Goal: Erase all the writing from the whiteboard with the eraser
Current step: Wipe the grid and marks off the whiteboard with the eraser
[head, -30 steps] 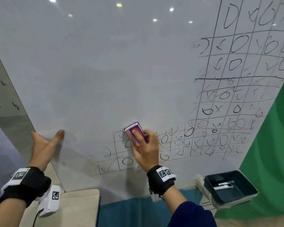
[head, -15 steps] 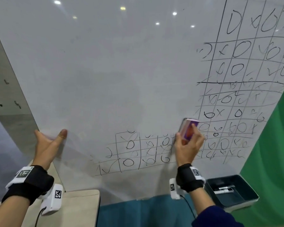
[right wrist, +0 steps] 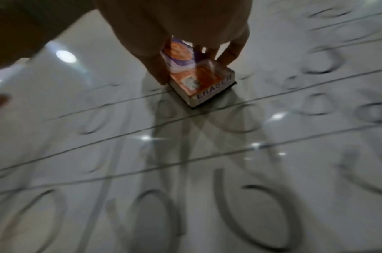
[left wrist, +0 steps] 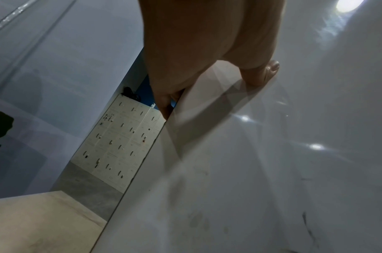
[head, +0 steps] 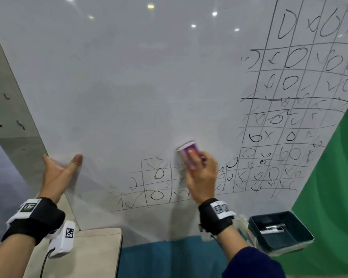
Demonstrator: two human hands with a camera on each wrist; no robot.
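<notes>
The whiteboard [head: 129,87] leans in front of me, its upper left wiped, with black grids of circles and crosses [head: 301,117] along the right side and bottom. My right hand [head: 202,173] grips a purple and orange eraser [head: 189,153] and presses it flat on the board at the top of the bottom grid; in the right wrist view the eraser [right wrist: 198,80] shows its "ERASER" label. My left hand [head: 58,173] holds the board's left edge, thumb on the front and fingers behind it. In the left wrist view the thumb [left wrist: 259,71] presses on the board [left wrist: 272,154].
A dark green tray [head: 301,237] with a marker [head: 271,229] sits at the lower right beside the board. A beige tabletop [head: 92,253] lies under the board's left corner. A green backdrop [head: 333,177] stands to the right, and a wall of lockers [left wrist: 120,142] behind the left edge.
My right hand has swept the eraser left again, from the grid's right part back toward its middle, smearing marks there. The left hand stays on the board's edge.
</notes>
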